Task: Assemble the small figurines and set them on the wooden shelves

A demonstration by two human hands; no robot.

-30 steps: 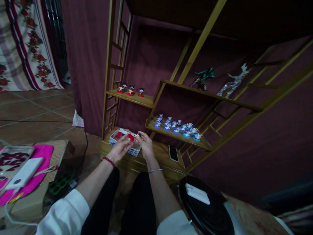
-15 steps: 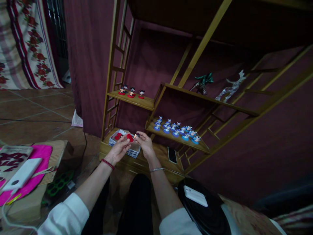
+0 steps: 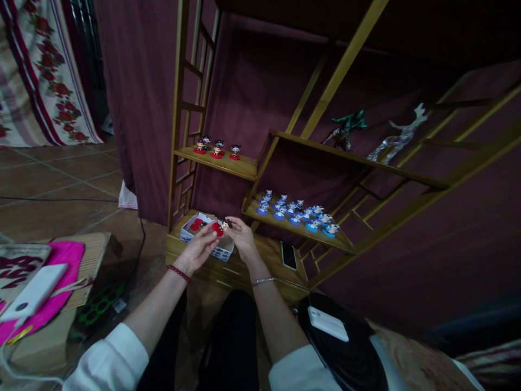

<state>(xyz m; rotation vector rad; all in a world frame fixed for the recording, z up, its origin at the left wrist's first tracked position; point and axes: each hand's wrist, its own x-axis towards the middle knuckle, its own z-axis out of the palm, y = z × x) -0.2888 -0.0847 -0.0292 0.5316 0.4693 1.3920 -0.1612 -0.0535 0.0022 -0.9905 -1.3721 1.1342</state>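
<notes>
Between my two hands a small figurine [image 3: 226,225] with dark hair and a red round base lies tilted on its side. My left hand [image 3: 199,248] pinches the red base [image 3: 217,229] between thumb and fingers. At the figurine's head end, my right hand [image 3: 241,237] closes its fingertips on it. Just beneath and behind my hands stands an open white patterned box [image 3: 223,254], holding further red-based pieces [image 3: 197,224]. Several similar red-based figurines [image 3: 217,150] stand upright on the upper left shelf [image 3: 240,167].
Several blue-based figurines [image 3: 280,210] stand on the middle shelf [image 3: 345,245]. A green dark statuette [image 3: 345,130] and a clear deer-like one [image 3: 401,136] are higher up. A phone [image 3: 288,255] lies on the lowest board. A black round seat [image 3: 337,347] bears a white device [image 3: 328,323].
My view has shifted slightly, so the shelf's right side appears farther right. Both hands keep hold of the same figurine, nearly unmoved.
</notes>
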